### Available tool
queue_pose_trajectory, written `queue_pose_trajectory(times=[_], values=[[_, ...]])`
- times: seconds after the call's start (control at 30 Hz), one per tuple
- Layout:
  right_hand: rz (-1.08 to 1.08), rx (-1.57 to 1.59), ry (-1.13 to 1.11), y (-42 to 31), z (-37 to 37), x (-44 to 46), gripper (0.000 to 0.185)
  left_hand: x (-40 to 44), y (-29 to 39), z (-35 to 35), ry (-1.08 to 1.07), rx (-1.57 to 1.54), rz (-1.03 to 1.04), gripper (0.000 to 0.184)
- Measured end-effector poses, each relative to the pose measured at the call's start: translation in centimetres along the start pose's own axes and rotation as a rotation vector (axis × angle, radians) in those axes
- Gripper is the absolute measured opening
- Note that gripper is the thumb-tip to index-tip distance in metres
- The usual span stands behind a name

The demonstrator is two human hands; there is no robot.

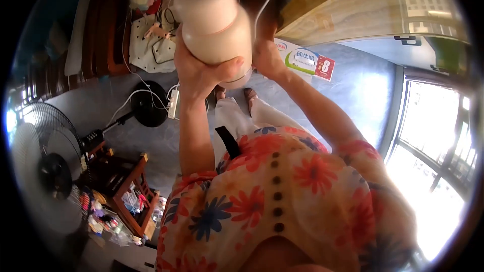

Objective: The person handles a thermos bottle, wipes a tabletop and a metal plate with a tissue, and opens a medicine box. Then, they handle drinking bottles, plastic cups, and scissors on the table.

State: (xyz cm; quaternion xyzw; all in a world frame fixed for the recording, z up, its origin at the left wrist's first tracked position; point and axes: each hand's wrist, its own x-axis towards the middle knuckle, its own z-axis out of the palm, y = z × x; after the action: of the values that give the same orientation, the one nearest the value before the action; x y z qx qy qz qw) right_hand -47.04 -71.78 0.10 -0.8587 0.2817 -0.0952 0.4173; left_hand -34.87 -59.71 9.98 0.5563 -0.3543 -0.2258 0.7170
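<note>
A cream-coloured jug (217, 27) with a rounded, lid-like top is raised in front of me, tilted toward the top of the head view. My left hand (204, 70) wraps around its lower left side, thumb across the front. On the jug's right side, my right hand (267, 59) is closed against it; most of its fingers are hidden, and a handle there cannot be made out. A white cord (267, 5) runs down close to my right hand, its lower end out of sight behind the jug.
Below the jug stand a white power strip (173, 102) and a milk carton box (305, 60). At left are a standing fan (53, 171) and a wooden rack (121, 186) with small items. A dotted cushioned seat (141, 45) holds cables. A wooden cabinet (348, 10) is at upper right.
</note>
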Motion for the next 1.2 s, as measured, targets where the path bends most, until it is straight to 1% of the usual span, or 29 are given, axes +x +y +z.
queue_pose_trajectory(times=[0.03,0.07,0.13,0.17,0.27,0.3,0.4,0.43,0.5,0.53,0.6,0.63,0.67,0.73,0.77,0.83,0.87,0.9,0.93,0.97,1.0,1.07,1.13,1.17,1.2], values=[[-0.047,-0.035,0.005,0.3,0.3,0.4,0.033,-0.4,0.2,0.4,0.013,0.012,0.012,0.084],[0.064,0.226,-0.030,0.6,0.3,0.2,0.033,-0.6,0.3,0.6,0.028,0.036,0.034,0.085],[0.307,0.745,-0.103,-1.1,-0.9,0.0,0.033,-1.2,0.4,0.8,0.050,0.085,0.075,0.086],[0.313,0.641,-0.149,-1.6,-1.6,-0.1,0.030,-1.4,0.0,0.6,0.049,0.118,0.090,0.086],[0.144,0.273,-0.185,-1.6,-2.4,-0.7,0.028,-2.5,0.6,0.8,0.080,0.032,0.046,0.085],[0.355,0.668,-0.193,-1.9,-2.1,-0.8,0.028,-2.9,0.7,0.7,0.100,0.025,0.038,0.084],[0.355,0.656,-0.152,-1.9,-1.2,-0.6,0.027,-4.4,1.3,0.9,0.190,0.069,-0.004,0.083],[0.288,0.344,-0.173,-2.5,-2.2,0.0,0.026,-5.0,1.6,0.7,0.187,0.109,-0.017,0.083],[0.297,0.492,-0.124,-1.8,-2.9,1.2,0.027,-6.3,2.1,0.3,0.174,0.188,-0.056,0.083],[0.301,0.566,-0.095,-1.4,-3.3,1.9,0.028,-7.0,1.9,0.0,0.217,0.147,-0.075,0.082],[0.578,0.818,-0.039,0.1,-3.9,3.3,0.034,-8.7,0.7,-1.2,0.321,0.068,-0.102,0.082],[0.685,0.913,-0.026,1.8,-3.9,4.0,0.039,-9.4,0.6,-1.9,0.337,0.013,-0.093,0.080],[0.764,1.026,0.048,2.2,-4.1,4.2,0.044,-10.2,0.4,-2.6,0.354,-0.041,-0.082,0.079],[0.794,1.016,0.005,3.5,-3.0,3.8,0.053,-11.5,2.0,-3.9,0.428,-0.056,-0.095,0.077],[0.849,0.921,-0.089,4.3,-1.6,3.7,0.061,-11.9,2.8,-4.3,0.469,-0.077,-0.043,0.073],[0.892,0.777,-0.383,3.8,1.5,1.1,0.063,-13.8,3.5,-5.8,0.577,-0.060,-0.025,0.071],[0.773,0.714,-0.544,1.9,2.7,-1.5,0.061,-14.7,3.9,-6.5,0.633,-0.050,-0.012,0.070],[0.742,0.690,-0.706,0.4,4.3,-3.7,0.060,-15.6,4.6,-7.1,0.663,-0.060,0.007,0.069],[0.764,0.645,-0.784,-2.5,5.6,-5.6,0.063,-16.8,4.9,-7.6,0.712,-0.057,-0.008,0.070],[0.700,0.648,-0.910,-3.8,7.1,-7.2,0.063,-18.1,5.1,-8.3,0.764,-0.053,-0.023,0.070],[0.713,0.668,-1.009,-6.5,8.1,-8.2,0.057,-19.6,5.4,-9.0,0.822,-0.044,-0.035,0.071],[0.605,0.636,-1.149,-10.3,10.5,-9.5,0.054,-22.7,5.6,-10.9,0.853,0.018,-0.015,0.074],[0.516,0.537,-1.204,-13.0,13.0,-10.3,0.053,-25.0,6.1,-12.5,0.921,0.071,0.024,0.076],[0.465,0.492,-1.223,-14.3,13.9,-10.8,0.053,-26.5,7.2,-12.8,0.936,0.064,-0.054,0.079],[0.428,0.431,-1.245,-15.5,14.9,-11.5,0.052,-27.5,7.8,-13.6,0.962,0.049,-0.016,0.079]])
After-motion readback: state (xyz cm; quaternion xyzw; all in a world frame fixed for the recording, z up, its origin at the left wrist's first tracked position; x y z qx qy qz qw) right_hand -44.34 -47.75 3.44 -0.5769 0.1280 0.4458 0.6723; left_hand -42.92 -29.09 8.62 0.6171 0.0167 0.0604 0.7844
